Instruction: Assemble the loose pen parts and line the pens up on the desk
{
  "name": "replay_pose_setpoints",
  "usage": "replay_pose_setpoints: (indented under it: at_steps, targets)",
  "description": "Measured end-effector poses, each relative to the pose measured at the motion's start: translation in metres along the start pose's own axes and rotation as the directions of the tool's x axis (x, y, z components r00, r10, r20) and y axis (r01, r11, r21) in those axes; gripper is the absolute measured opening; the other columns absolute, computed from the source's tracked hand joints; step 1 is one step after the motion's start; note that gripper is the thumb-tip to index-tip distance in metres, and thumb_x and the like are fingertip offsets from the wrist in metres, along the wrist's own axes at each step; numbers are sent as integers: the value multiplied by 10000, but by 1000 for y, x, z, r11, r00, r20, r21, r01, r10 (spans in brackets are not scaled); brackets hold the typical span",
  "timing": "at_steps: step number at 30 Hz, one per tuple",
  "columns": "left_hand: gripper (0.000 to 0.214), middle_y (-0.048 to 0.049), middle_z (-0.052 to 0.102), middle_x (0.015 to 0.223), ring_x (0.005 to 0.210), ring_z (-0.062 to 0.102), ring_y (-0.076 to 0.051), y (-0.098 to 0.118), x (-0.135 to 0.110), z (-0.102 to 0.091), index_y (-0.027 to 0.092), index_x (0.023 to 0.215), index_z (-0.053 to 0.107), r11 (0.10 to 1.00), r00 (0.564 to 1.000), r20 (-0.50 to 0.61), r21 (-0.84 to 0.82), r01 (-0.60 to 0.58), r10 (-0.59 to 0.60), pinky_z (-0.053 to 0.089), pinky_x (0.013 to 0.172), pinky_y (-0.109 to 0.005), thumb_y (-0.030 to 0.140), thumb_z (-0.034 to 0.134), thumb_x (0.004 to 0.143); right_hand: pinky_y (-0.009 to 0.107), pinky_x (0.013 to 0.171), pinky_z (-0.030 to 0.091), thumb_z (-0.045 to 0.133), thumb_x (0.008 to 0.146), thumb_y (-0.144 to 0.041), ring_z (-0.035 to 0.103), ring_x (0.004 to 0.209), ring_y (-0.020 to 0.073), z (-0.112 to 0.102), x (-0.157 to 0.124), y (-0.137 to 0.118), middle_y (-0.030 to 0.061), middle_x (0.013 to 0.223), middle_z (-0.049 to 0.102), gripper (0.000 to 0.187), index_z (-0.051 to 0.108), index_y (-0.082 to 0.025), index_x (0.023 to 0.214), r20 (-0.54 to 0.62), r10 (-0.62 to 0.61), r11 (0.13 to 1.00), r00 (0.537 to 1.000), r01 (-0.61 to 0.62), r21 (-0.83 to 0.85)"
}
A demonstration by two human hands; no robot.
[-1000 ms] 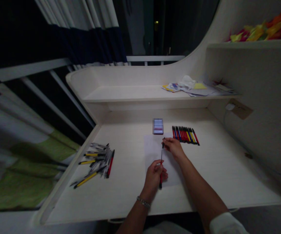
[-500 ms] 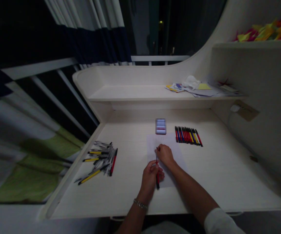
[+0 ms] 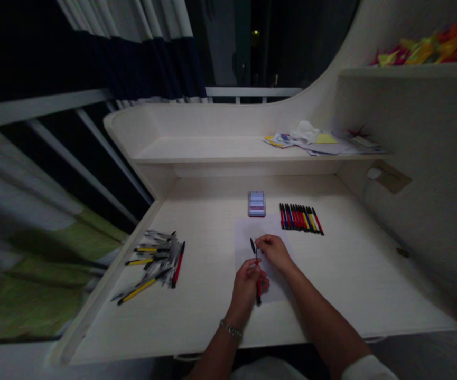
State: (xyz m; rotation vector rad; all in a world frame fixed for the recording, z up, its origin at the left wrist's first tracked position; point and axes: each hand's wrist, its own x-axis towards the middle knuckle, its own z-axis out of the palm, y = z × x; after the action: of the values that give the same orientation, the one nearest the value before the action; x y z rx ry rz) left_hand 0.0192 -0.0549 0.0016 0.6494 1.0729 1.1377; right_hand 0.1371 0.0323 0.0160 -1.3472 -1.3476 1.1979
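My left hand point(image 3: 248, 278) is closed around a red pen barrel point(image 3: 259, 289) with a black lower end, held over a white sheet of paper point(image 3: 244, 232). From the barrel's upper end a thin pen refill point(image 3: 257, 255) sticks out. My right hand point(image 3: 273, 250) pinches the top of that refill between thumb and fingertips. Just left of those fingertips is a small black pen cap point(image 3: 252, 245), apparently lying on the paper. Beyond the paper lies a phone point(image 3: 257, 204) with a blurred, lit screen.
A neat row of capped pens point(image 3: 301, 218) in red, blue, yellow and white lies right of the phone. On the left is a loose heap of clear pen parts point(image 3: 160, 264), with yellow and red pens among them. A raised shelf point(image 3: 212, 148) at the back carries papers point(image 3: 323, 142).
My right fingertips have shifted slightly right, away from the black cap, which now shows separately beside them. My left hand keeps its hold on the barrel. The whole view has shifted a little.
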Motion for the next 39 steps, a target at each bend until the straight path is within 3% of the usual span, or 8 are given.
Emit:
replay_pose_setpoints:
  at_steps: [6,14,20,23,27,31,35,39]
  targets:
    - [541,-16,642,685,540,634,-153,1,-5,-4,164,1061,611,999,999,-31,22,24,-23,547,547,-313,506,763,671,279,608,442,612,746,-473,598,594,173,-4,27,6,50,652,693,323,692,-171,664,-54,29,997,998,-33,-63]
    - [510,-13,639,673,532,628,-151,0,-11,-7,158,1049,605,999,999,-39,19,38,-37,548,536,-308,467,763,677,291,674,439,578,819,-387,672,732,218,-2,31,11,85,748,740,273,739,-189,723,-117,-8,931,993,-36,-363]
    - [501,-14,638,669,530,627,-149,0,-12,-7,161,1039,612,999,997,-61,10,49,-48,545,533,-303,472,763,677,300,740,431,594,822,-301,683,849,255,6,23,9,152,852,753,214,763,-175,782,-103,-13,740,995,-60,-670]
    - [503,-9,638,670,531,627,-145,0,-12,-6,168,1043,612,999,997,-61,4,51,-50,545,537,-301,471,767,673,297,748,426,591,825,-269,681,849,253,10,22,8,166,862,751,202,762,-165,796,-94,-12,689,995,-60,-722]
    - [514,-15,644,681,539,629,-146,1,-11,-5,166,1055,610,999,998,-43,-8,39,-40,552,554,-312,473,769,676,294,713,421,566,847,-331,666,795,235,4,19,7,135,814,745,255,745,-171,759,-106,-28,797,994,-42,-603]
    - [518,-22,649,691,541,635,-152,2,-6,-3,164,1057,613,1000,999,-35,5,27,-27,552,552,-316,491,762,683,290,661,435,538,848,-439,627,683,198,-6,0,7,78,741,716,344,728,-165,761,14,-21,981,1000,24,-194]
    - [504,-21,650,690,534,634,-152,-1,-3,2,166,1057,609,1000,1000,6,26,17,-18,550,550,-315,509,739,712,289,672,448,686,711,-412,599,665,177,-10,-20,2,28,701,688,249,720,-172,768,133,-26,997,991,17,71]
    - [514,-30,653,714,555,638,-153,-8,-6,6,158,1078,603,999,999,44,34,23,-24,554,558,-315,489,750,713,279,626,442,652,719,-424,574,631,164,-18,-13,-8,38,700,689,258,709,-173,721,-2,12,994,1000,-12,112]
